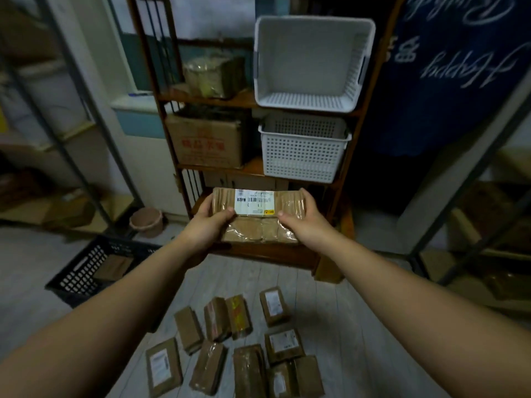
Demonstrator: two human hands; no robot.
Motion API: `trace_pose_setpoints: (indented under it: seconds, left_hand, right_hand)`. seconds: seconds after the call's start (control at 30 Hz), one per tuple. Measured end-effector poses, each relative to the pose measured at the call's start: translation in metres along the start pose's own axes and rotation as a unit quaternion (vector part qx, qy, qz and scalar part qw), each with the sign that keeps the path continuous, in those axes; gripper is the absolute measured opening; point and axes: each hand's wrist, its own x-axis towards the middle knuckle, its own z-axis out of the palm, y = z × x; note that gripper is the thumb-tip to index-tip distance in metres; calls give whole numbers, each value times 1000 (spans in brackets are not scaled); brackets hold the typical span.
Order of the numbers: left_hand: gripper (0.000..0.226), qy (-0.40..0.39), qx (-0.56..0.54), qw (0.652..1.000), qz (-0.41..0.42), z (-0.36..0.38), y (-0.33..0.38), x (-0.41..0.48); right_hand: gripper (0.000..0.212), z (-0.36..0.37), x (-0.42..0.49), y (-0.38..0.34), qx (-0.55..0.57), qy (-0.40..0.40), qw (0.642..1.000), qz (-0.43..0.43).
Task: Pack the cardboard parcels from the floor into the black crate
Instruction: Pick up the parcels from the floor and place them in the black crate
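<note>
Floor [344, 311] below fingers [225, 212] has spare parcels [274, 304]; L hand [207, 225] + R hand [304, 225] grip held parcel [255, 225], next prob. swing down-left into black crate [83, 271].

Two bare hands are shown: left hand [205, 222], right hand [304, 224]. Back from the grip, left forearm [115, 305] and right forearm [416, 297] are seen bare and uncovered all the way to the frame edge, widened near the camera by lens distortion. Finger detail is blurred.

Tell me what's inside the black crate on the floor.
One brown cardboard parcel lies in the black crate. Its near wall and the left arm cover part of the floor; anything else there is hidden.
</note>
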Motion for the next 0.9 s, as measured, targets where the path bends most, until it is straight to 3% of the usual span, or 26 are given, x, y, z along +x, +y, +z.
trace_pose_setpoints:
  seconds: [0.13,0.2,0.4,0.63,0.9]
  left_hand:
    - [69,-6,26,1000,15,-28,13,-27]
    - [73,-10,37,999,23,-45,17,-39]
    - [63,62,14,996,66,-130,26,-60]
    - [54,102,27,992,62,-307,8,-73]
    - [58,139,-14,990,27,-442,-4,-69]
  right_hand:
    - [76,14,-11,-23,17,-11,999,-50]
    - [83,30,-17,-34,15,-9,998,-59]
    - [119,108,-27,-85,-155,-13,973,-169]
    - [114,261,-11,-141,-346,-92,901,-243]
    - [116,401,10,-186,-310,-91,921,-219]
